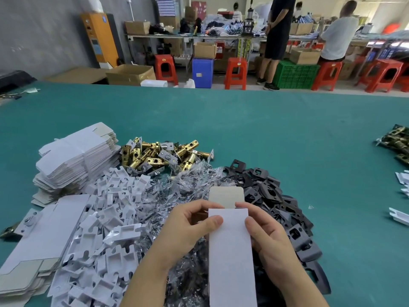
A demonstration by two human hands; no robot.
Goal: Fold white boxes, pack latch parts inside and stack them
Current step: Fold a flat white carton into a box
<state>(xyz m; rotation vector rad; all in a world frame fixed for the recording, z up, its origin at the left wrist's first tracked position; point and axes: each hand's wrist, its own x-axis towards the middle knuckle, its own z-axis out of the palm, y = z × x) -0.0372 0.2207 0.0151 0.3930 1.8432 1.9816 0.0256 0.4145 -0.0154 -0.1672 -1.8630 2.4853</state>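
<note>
A long white box (231,258) is held upright-lengthwise in front of me, its grey end flap (225,196) standing open at the far end. My left hand (188,227) grips the box's left edge near the top, thumb on the front face. My right hand (267,235) grips the right edge, fingers curled round the far end by the flap. Brass latch parts (159,156) lie in a pile beyond. Flat white box blanks (75,160) are stacked at the left.
White plastic inserts (106,229) are heaped left of my hands, clear bags (177,187) in the middle, black plates (272,196) to the right. More flat blanks (44,235) lie at the near left. The green table (243,120) stretches beyond; more parts (396,140) sit far right.
</note>
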